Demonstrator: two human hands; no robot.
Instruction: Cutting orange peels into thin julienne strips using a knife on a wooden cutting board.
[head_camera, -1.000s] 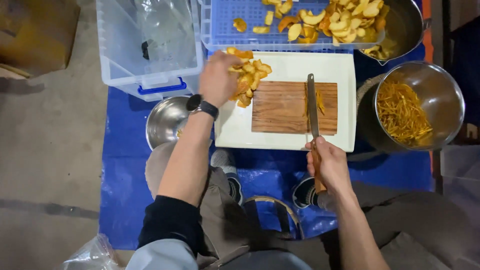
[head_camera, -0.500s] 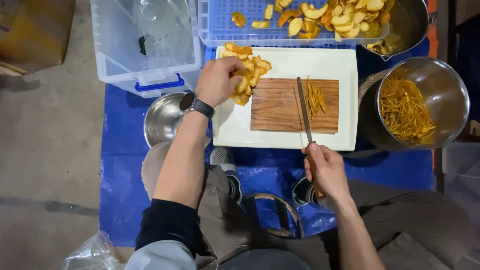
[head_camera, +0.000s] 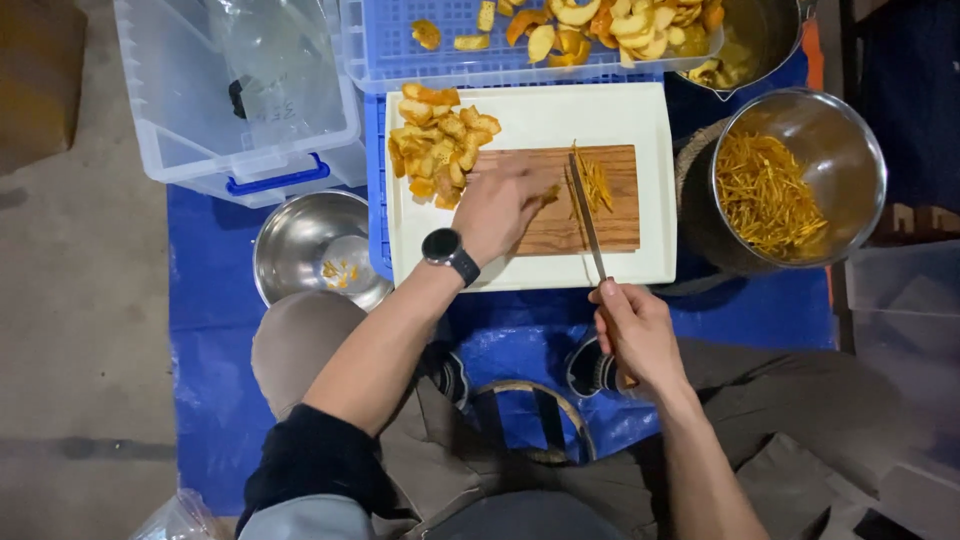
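Floor: bare grey concrete (head_camera: 70, 330), stained in patches, visible to the left of the work area. A blue plastic tarpaulin (head_camera: 215, 400) is spread over it and is creased near the bottom. A brown cardboard box (head_camera: 35, 80) sits at the upper left corner. A clear plastic storage bin (head_camera: 200, 150) with a blue latch stands on the tarpaulin's upper edge. Lighting is even and artificial; the right margin is dark.

The cutting board (head_camera: 560, 200) is warm, matt wood with visible grain, set on a smooth white plastic tray (head_camera: 530, 265). The knife (head_camera: 586, 213) blade is thin bare metal. Both bowls — the small one (head_camera: 318, 250) and the big one (head_camera: 800, 175) — are polished steel, glossy. The blue tarp (head_camera: 215, 300) underneath looks crinkled, slightly shiny plastic.
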